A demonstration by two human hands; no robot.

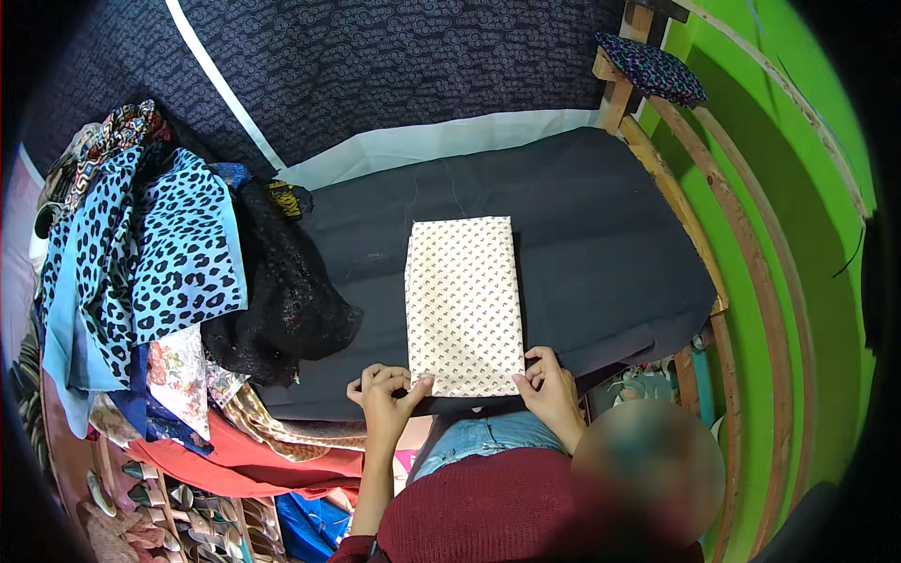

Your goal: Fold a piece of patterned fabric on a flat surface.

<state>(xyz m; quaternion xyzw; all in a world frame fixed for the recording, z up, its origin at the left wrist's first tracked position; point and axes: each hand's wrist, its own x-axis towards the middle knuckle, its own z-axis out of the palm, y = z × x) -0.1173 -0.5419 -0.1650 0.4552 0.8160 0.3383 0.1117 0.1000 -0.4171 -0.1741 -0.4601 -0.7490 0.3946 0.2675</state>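
A cream cloth (pixel 465 305) with a small dark print lies in a neat folded rectangle on the black-covered board (pixel 601 244). At its near left corner, my left hand (pixel 387 394) pinches the edge between thumb and fingers. My right hand (pixel 549 387) grips the near right corner in the same way. The cloth lies flat, its near edge close to the board's near edge. Any layers underneath are hidden.
On the left is a heap of fabrics, with a blue leopard-print cloth (pixel 188 249) and a black lacy cloth (pixel 286 291). Wooden rails (pixel 741 225) run along the green wall at right. A dark patterned pouch (pixel 650 68) rests on them. Several shoes (pixel 202 525) stand below left.
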